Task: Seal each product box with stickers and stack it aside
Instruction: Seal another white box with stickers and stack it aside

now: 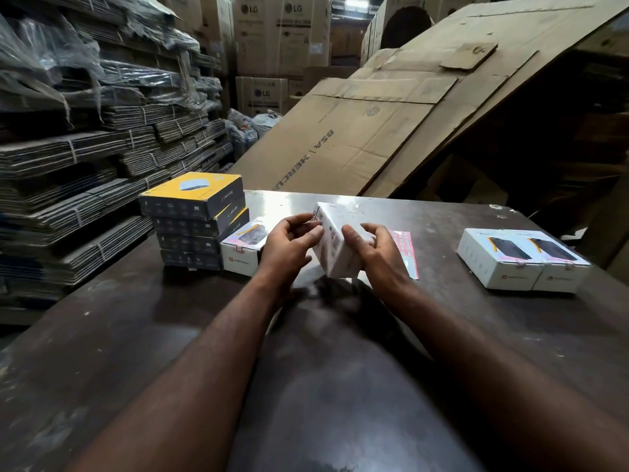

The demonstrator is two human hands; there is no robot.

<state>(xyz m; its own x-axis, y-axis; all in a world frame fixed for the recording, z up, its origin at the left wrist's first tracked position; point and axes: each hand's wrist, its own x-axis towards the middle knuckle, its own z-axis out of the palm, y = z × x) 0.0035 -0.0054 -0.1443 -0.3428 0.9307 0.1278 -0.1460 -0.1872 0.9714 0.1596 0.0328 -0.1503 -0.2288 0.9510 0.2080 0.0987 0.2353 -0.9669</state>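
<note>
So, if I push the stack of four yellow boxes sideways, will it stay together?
Probably not: the stack sits unevenly and nothing binds it, so upper boxes may slide off. Being flat and wide, they seem unlikely to tip.

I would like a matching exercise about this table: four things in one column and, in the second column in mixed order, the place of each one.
Things
1. held white box
2. yellow-topped boxes
3. sticker sheet
4. two white boxes

Places
A. side by side, at the right of the table
B. tilted, between the left hand and the right hand
C. in a stack, at the table's left
D. flat on the table, partly behind the right hand

Pairs: 1-B, 2-C, 3-D, 4-A
</note>
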